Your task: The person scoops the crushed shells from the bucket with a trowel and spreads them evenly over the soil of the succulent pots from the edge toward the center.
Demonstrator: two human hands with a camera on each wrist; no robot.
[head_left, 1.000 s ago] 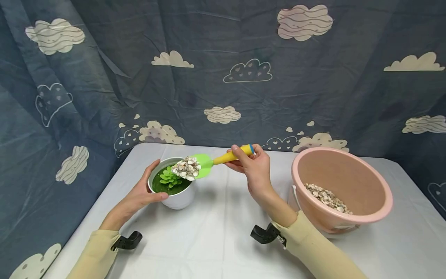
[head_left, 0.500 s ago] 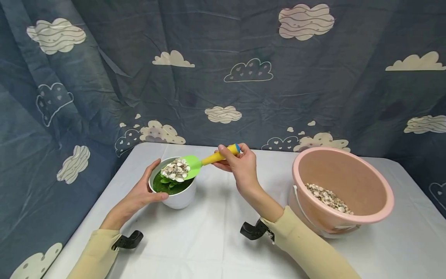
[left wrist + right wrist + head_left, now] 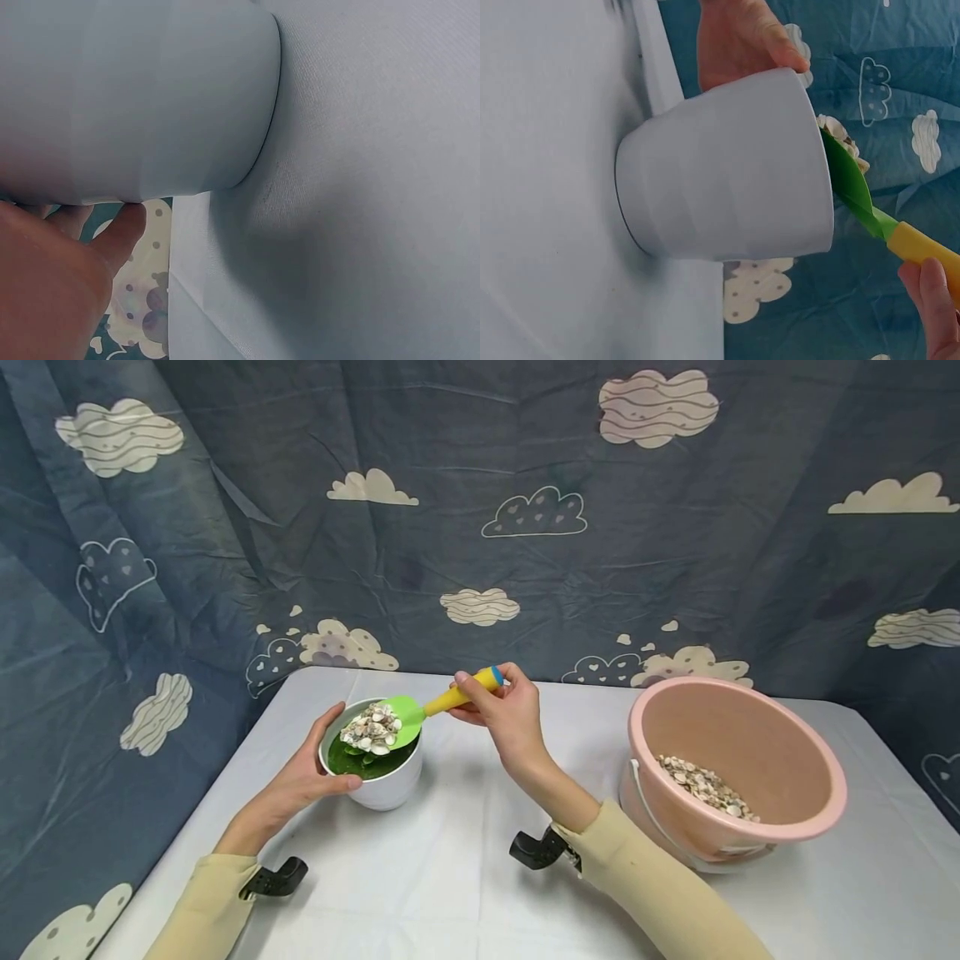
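Note:
My left hand grips a white flower pot from the left, thumb along the near rim and fingers round the far side. The pot stands upright on the cloth with a green succulent in it, partly hidden. My right hand holds a toy trowel by its yellow, blue-tipped handle. Its green blade carries a heap of small shells over the pot's opening. In the right wrist view the blade is tilted down into the mouth of the pot.
A pink bucket with more shells at the bottom stands on the right, its white handle hanging down. White cloth covers the table. A dark cloud-print curtain hangs behind and on the left.
My right hand has moved left with the trowel, bringing the shells further over the pot and covering more of the succulent. The left hand and pot have stayed in place.

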